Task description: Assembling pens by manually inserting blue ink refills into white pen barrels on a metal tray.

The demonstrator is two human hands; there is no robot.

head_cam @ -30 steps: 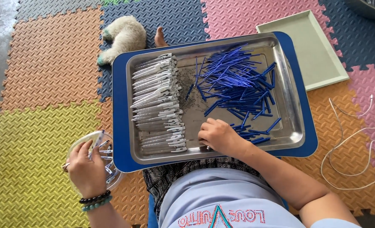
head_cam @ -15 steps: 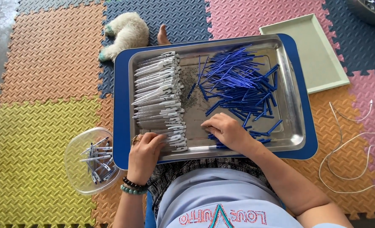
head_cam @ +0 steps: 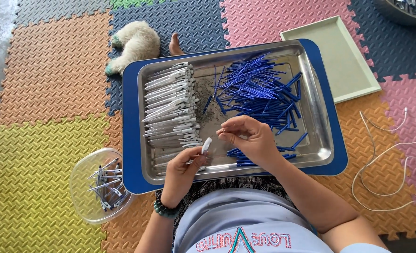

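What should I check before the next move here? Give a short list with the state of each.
1. Left hand grips a white pen barrel above the steel tray: ok.
2. Right hand has something pinched at the fingertips: cannot tell, too small.
3. White barrels stacked on the tray's left side: ok.
4. Blue refills within the right hand's reach: ok, though in a loose pile.
5. Clear bowl of pens beside the left hand, off the tray: ok.
6. White cable lies apart from the tray: ok.

Left hand [head_cam: 182, 169] gripping; right hand [head_cam: 245, 140] pinching.
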